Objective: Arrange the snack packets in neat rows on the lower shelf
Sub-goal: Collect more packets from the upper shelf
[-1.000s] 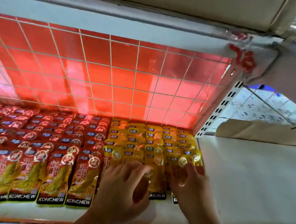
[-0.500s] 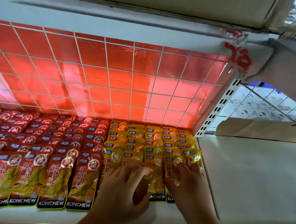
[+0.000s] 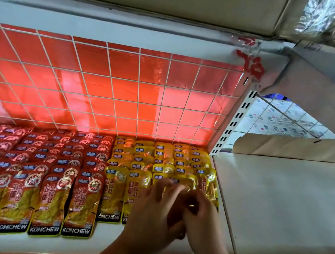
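Both hands are brought together over the front of the yellow packets (image 3: 114,186) on the lower shelf (image 3: 102,236). The left hand (image 3: 154,211) is laid there with fingers loosely spread. The right hand (image 3: 203,217) is curled against it, possibly round a packet edge; the blur means its grip cannot be told. Red packets (image 3: 83,201) are ranked in rows to the left. A wire grid (image 3: 124,87) is set behind, and the front yellow packets are partly hidden by the hands.

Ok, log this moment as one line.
stage: straightening front row | left hand: on yellow packets | right hand: beside left, grip unclear | red packets: in rows
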The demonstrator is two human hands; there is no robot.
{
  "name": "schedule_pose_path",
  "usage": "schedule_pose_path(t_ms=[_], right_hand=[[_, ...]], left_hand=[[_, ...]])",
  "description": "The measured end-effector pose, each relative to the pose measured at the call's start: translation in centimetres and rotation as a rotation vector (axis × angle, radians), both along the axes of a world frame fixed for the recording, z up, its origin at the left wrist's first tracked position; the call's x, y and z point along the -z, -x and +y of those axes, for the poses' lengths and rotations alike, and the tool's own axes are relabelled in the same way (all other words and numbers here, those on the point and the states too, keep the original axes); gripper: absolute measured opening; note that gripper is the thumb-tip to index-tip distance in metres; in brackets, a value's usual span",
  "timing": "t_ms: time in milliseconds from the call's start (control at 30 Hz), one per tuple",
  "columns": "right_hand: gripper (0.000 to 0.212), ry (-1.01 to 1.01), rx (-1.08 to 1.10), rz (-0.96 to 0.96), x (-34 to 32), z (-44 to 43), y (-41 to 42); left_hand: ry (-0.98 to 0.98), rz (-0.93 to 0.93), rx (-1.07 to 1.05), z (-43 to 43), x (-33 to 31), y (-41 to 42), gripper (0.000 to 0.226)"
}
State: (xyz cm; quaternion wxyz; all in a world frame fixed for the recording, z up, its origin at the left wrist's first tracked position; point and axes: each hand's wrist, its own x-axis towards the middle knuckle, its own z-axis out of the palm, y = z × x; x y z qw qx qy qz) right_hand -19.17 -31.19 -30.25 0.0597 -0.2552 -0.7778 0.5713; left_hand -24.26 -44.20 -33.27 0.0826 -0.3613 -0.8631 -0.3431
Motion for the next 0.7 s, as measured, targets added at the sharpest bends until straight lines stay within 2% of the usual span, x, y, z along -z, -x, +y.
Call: schedule_pose_path(t_ms=[167, 233, 367, 533, 700], right_hand=[[0.040, -0.181, 0.121, -0.009, 1.3, 5.1, -0.2], [0.038, -0.255, 0.157, -0.043, 1.9, 6.9, -0.2], [0.031, -0.320, 0.182, -0.094, 2.7, 7.9, 0.3], [0.029, -0.452, 0.146, -0.081, 3.0, 7.8, 0.4], [0.015, -0.561, 0.119, -0.093, 3.0, 7.7, 0.2]], left_hand=[[0.133, 0.059, 0.082, 0.1, 0.8, -1.4, 0.053], [0.222, 0.083, 0.059, -0.2, 1.4, -1.6, 0.052], [0.387, 0.044, -0.064, 0.0, 1.6, -1.3, 0.068], [0.434, -0.005, -0.082, 0.1, 1.5, -1.3, 0.073], [0.450, -0.015, -0.068, 0.0, 1.6, -1.3, 0.073]])
